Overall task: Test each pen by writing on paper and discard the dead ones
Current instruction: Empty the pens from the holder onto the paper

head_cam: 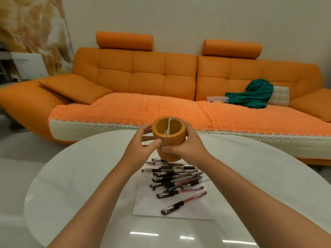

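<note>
Near your edge of the shiny white tabletop (71, 176), a flat sheet of paper (148, 206) carries a heap of thin, see-through pens (174, 178) with black grips. Just past the heap, your left hand (141, 145) and right hand (188, 145) both wrap around a round, smooth yellow cup (172, 138), tipped toward you. Set it down softly beside the paper, so no pen rolls off.

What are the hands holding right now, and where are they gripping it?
Left hand and right hand both grip the orange pen holder by its outer wall, one on each side.
</note>
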Demonstrator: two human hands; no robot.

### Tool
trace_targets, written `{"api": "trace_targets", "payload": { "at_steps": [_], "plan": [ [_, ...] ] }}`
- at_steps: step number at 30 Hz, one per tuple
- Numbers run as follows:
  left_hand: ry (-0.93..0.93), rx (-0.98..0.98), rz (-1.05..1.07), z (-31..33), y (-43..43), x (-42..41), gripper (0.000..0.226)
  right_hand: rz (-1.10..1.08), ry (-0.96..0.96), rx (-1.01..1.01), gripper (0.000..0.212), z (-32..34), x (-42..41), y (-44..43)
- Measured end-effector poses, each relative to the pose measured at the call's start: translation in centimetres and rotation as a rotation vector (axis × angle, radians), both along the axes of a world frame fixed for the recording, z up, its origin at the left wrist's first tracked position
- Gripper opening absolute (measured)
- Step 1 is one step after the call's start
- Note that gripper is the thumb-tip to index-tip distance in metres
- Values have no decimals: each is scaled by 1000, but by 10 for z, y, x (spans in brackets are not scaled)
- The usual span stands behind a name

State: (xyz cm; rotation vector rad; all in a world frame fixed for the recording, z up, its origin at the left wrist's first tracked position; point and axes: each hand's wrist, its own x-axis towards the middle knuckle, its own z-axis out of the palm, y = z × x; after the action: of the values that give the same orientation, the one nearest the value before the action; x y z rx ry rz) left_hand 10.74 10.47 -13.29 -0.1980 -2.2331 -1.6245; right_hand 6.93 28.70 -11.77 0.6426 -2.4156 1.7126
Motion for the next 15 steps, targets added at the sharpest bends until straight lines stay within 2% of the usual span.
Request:
{"api": "trace_targets", "payload": {
  "at_steps": [5, 15],
  "plan": [
    [-40, 31, 104, -6, -46, -22, 49, 76, -127, 3, 92, -7, -34, -54],
    [-86, 66, 282, -36, -100, -58, 57, 129, -233, -8, 81, -36, -84, -124]
  ]
}}
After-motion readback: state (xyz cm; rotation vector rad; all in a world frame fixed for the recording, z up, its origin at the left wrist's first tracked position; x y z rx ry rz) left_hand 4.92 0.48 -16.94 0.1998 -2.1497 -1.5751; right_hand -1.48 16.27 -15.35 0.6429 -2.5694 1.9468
